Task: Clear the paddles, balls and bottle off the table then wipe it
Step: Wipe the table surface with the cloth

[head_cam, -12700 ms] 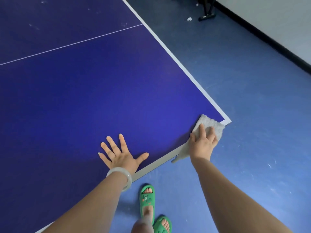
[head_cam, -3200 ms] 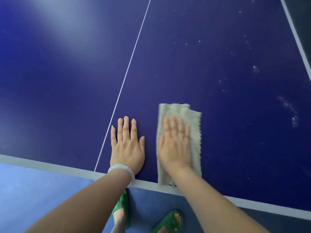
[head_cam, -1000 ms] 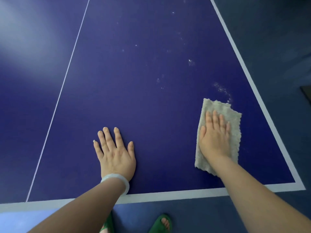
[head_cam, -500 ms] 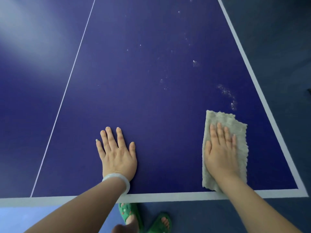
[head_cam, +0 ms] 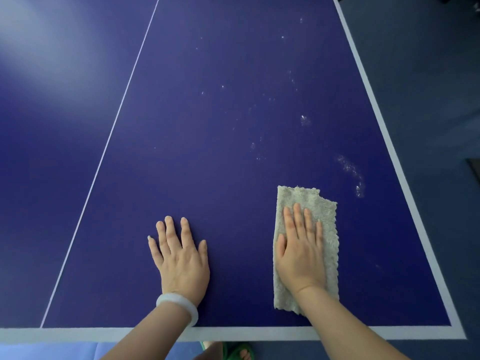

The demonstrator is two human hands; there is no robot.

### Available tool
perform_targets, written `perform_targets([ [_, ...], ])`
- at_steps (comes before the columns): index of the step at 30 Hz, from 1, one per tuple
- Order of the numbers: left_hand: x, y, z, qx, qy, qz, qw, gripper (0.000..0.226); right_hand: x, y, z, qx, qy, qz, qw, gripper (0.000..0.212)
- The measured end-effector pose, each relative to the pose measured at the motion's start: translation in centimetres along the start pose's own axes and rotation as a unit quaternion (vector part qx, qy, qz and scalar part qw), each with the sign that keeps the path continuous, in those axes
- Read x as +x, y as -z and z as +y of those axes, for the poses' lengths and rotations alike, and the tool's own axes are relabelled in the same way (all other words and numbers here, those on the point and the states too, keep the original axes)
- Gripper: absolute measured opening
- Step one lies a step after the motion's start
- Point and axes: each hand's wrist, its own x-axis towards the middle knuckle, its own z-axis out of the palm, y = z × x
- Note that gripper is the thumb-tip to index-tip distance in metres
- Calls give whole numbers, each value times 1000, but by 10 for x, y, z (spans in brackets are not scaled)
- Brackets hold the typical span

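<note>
Deep blue desk filling the view, smooth and matte, soft glare at top left; thin white centre line running away on the left, broad pale border squaring off the near edge and the right side. Right hand laid flat on a grey-beige cloth, grip wide, fingers straight and close together, palm pressing down. Cloth fuzzy, terry-like, folded into a long rectangle with ragged wavy edges, lying near the desk's near right corner, inside the border. Whitish specks scattered on the blue just beyond it. Left hand flat on bare desk, apart from the cloth, grip wide too, fingers spread, holding nothing; smooth pale bangle round the wrist. Duller blue-grey floor off to the right, green sandals peeking out below the near edge.
</note>
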Motion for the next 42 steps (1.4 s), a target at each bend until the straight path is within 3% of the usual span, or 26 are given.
perform_targets([
  [5,47,6,36,13,-151,-18,988,57,-2,5,-1,0,-9,-7,1000,59],
  [9,74,-5,42,74,-116,-41,990,66,-1,5,-2,2,-9,-5,1000,58],
  [13,72,-10,42,56,-119,-18,991,66,4,5,-3,-15,3,-10,1000,60],
  [23,73,-12,39,42,-121,-30,991,63,127,9,-57,-6,199,-51,979,57],
  [25,74,-14,38,44,-122,-28,991,63,152,13,-39,-17,153,-45,987,57],
  [29,74,-14,38,41,-128,-28,991,62,157,21,0,-2,-119,-25,993,57],
  [31,75,-13,39,42,-125,-28,991,62,133,16,-20,3,-175,-1,985,58],
  [33,74,-11,39,47,-124,-32,991,63,100,7,-53,4,-136,10,991,58],
  [36,73,-10,38,47,-126,-38,990,65,55,-1,-71,-14,65,-14,998,59],
  [38,74,-11,37,44,-123,-31,991,64,52,5,-41,-31,162,-30,986,58],
  [40,74,-12,37,49,-122,-26,991,64,65,11,5,-47,114,-23,992,58],
  [42,73,-12,38,55,-122,-26,991,64,82,19,43,-33,-54,-18,998,58],
])
